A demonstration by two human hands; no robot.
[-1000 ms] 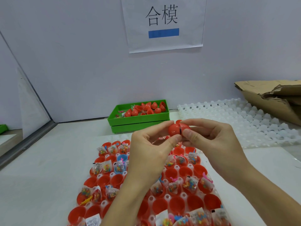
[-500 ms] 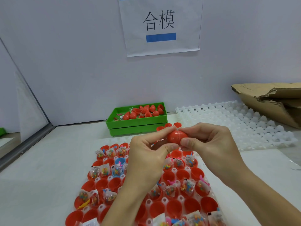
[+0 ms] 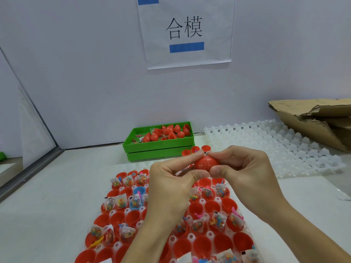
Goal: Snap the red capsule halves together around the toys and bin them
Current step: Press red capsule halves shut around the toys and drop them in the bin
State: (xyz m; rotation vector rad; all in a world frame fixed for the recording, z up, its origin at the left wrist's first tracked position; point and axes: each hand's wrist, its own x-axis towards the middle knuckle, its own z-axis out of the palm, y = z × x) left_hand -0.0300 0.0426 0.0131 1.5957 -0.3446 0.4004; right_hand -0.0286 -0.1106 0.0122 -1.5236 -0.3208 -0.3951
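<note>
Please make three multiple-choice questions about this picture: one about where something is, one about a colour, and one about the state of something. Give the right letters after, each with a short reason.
1. Where does the green bin stand?
A. on the cardboard
B. at the back of the table, by the wall
C. under the person's wrists

2. Among the red cups in the near tray, what colour is the one odd cup?
A. blue
B. yellow
C. black

3. How is the red capsule held?
A. it lies loose in the bin
B. one hand alone holds it
C. left hand and right hand both pinch it

Answers:
1 B: the bin sits at the far edge, against the wall.
2 A: a single blue cup shows left of the left hand.
3 C: fingers and thumbs of both hands close on it, above the tray.
</note>
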